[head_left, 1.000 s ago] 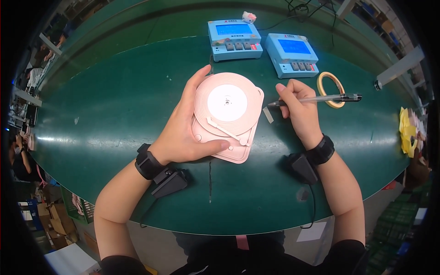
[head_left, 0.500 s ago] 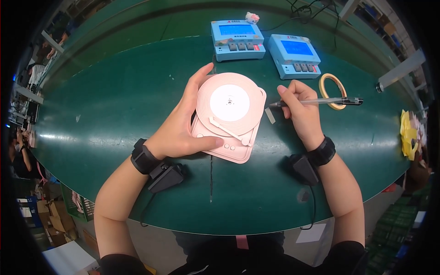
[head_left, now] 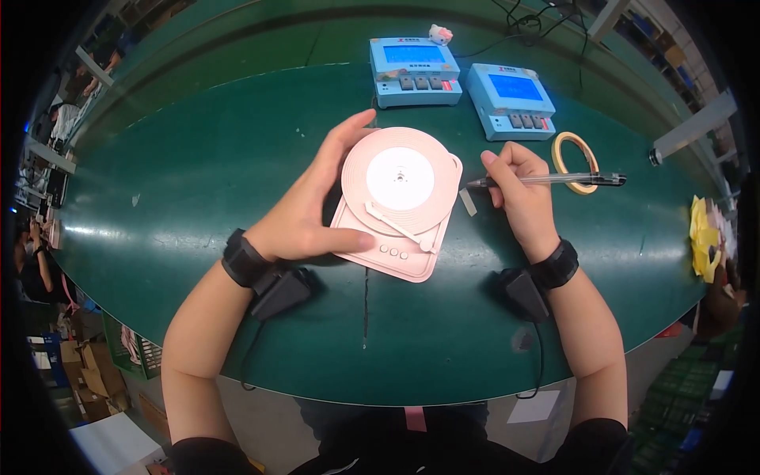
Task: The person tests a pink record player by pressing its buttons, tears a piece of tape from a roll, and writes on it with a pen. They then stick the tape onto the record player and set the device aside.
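A pink mini record player (head_left: 412, 257) with a ribbed round platter, a white centre disc and a small tone arm sits in the middle of the green table. My left hand (head_left: 305, 214) grips it along its left side, fingers behind the platter and thumb across the lower face beside three small round buttons. To the right, my right hand (head_left: 522, 186) pinches a clear-barrelled pen (head_left: 558, 179), its tip pointing left toward the player but apart from it. A short pale strip of tape (head_left: 469, 203) lies on the table under the pen tip.
Two light-blue boxes with screens and keys, one left (head_left: 416, 71) and one right (head_left: 512, 101), stand beyond the player. A white plush figure (head_left: 440, 35) tops the left one. A tape roll (head_left: 575, 162) lies right; yellow wrapping (head_left: 701, 237) sits at the far-right edge.
My left thumb has slid left off the button row, so all three buttons now show. The left box's screen display looks different. My right hand and pen have barely moved.
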Motion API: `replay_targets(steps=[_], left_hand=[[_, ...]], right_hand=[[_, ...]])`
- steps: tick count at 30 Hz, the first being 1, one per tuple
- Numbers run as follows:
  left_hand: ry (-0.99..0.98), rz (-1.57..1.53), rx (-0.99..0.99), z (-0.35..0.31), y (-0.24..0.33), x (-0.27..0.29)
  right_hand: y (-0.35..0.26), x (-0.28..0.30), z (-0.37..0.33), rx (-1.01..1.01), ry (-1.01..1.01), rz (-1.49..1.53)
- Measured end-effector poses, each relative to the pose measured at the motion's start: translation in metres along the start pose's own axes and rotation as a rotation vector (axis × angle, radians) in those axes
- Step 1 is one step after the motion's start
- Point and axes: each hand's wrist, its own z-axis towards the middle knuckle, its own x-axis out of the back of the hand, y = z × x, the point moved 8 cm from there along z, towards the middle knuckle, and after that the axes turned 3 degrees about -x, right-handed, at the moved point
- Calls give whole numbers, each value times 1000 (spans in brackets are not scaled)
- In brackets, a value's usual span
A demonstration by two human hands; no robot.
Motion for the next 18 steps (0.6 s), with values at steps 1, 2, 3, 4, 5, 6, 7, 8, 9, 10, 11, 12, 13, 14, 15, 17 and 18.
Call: replay_targets(steps=[1, 2, 3, 4, 5, 6, 7, 8, 9, 10, 11, 12, 13, 14, 15, 17, 18], left_hand=[[-6, -105, 22, 1, -2, 3], [-1, -216, 56, 1, -5, 5], [-24, -211, 46, 1, -4, 4], [-33, -238, 69, 0, -6, 4], [-42, -265, 91, 0, -8, 3], [-54, -281, 107, -1, -9, 2], [-55, -290, 110, 0, -9, 3], [-57, -291, 116, 0, -9, 2], [-59, -294, 123, 0, -9, 2], [-55, -294, 130, 0, -10, 2], [-62, -300, 131, 0, -10, 0], [-58, -312, 130, 0, -10, 0], [-54, -324, 128, 0, -10, 0], [-51, -334, 123, 0, -9, 0], [-50, -334, 128, 0, -9, 0], [-56, -336, 131, 0, -9, 0], [-59, -336, 127, 1, -9, 0]], right_hand=[[1, 0, 0, -2, 2, 6], [1, 0, 0, -5, 7, 14], [2, 1, 0, -5, 14, 15], [2, 1, 0, -6, 11, 15], [3, 1, 0, -5, 8, 15], [4, 1, 1, -16, 14, 13], [2, 1, 1, -1, 9, 14], [3, 2, 1, -4, 10, 4], [3, 2, 0, -8, 10, -6], [3, 2, 0, -8, 7, -10], [3, 3, 0, -15, 12, -17], [3, 3, 0, -15, 12, -18], [4, 3, 0, -15, 12, -18], [4, 2, 0, -14, 11, -17], [4, 2, 1, -15, 11, -16], [3, 3, 1, 17, 28, -11], [3, 4, 2, 34, 36, -10]])
